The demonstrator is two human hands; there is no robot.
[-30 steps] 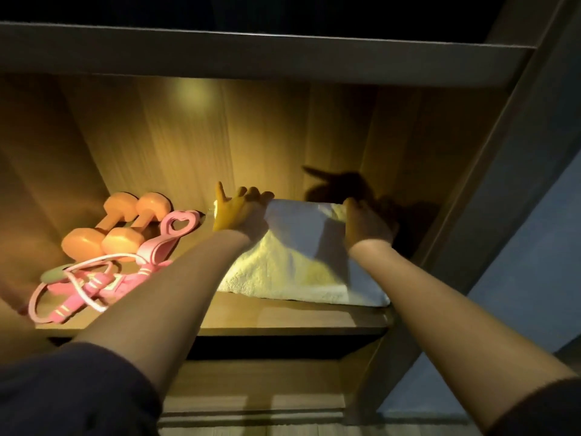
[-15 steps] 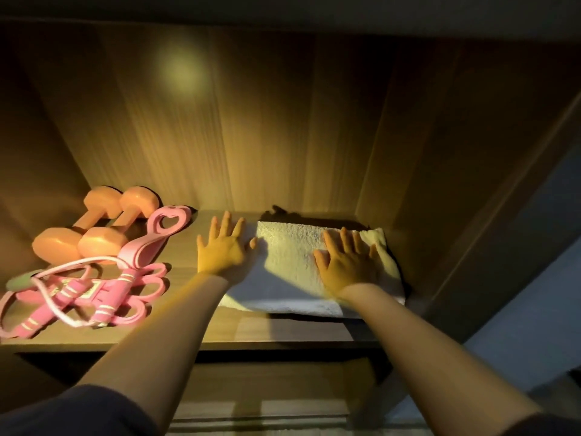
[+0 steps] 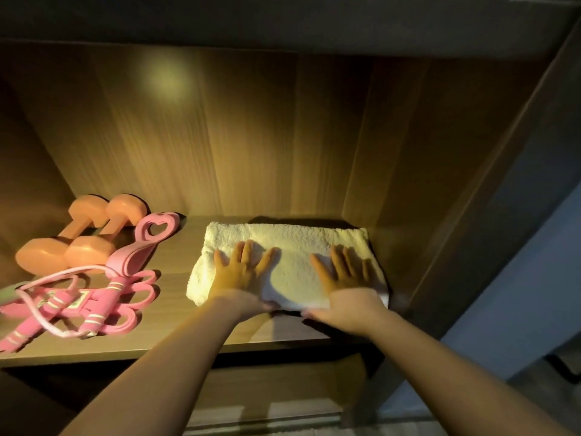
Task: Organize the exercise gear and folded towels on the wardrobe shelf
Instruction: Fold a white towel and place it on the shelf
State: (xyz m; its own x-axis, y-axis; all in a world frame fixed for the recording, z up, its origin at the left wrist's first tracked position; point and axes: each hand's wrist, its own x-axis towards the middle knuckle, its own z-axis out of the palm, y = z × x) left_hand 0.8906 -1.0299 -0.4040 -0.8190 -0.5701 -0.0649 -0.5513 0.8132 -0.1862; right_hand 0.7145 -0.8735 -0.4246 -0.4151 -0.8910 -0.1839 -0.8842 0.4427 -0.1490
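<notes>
A folded cream towel (image 3: 289, 240) lies on the right half of the wooden wardrobe shelf (image 3: 176, 256). My left hand (image 3: 240, 272) rests flat on the towel's left part, fingers spread. My right hand (image 3: 344, 272) lies flat on its right part, fingers straight. Two orange dumbbells (image 3: 78, 234) sit side by side at the shelf's left rear. In front of them lie a pink heart-ended stretch band (image 3: 141, 247) and a pink skipping rope (image 3: 63, 306) in a loose tangle.
The wardrobe's back panel (image 3: 251, 136) and right side wall (image 3: 440, 184) close in the shelf. A dark upper shelf edge (image 3: 283, 20) runs overhead. A lower shelf (image 3: 267, 388) shows beneath. A strip of bare shelf separates the towel from the pink gear.
Both hands went from gripping the towel's far corners to lying flat on top. My left hand slid from the towel's left edge onto it. The view came closer.
</notes>
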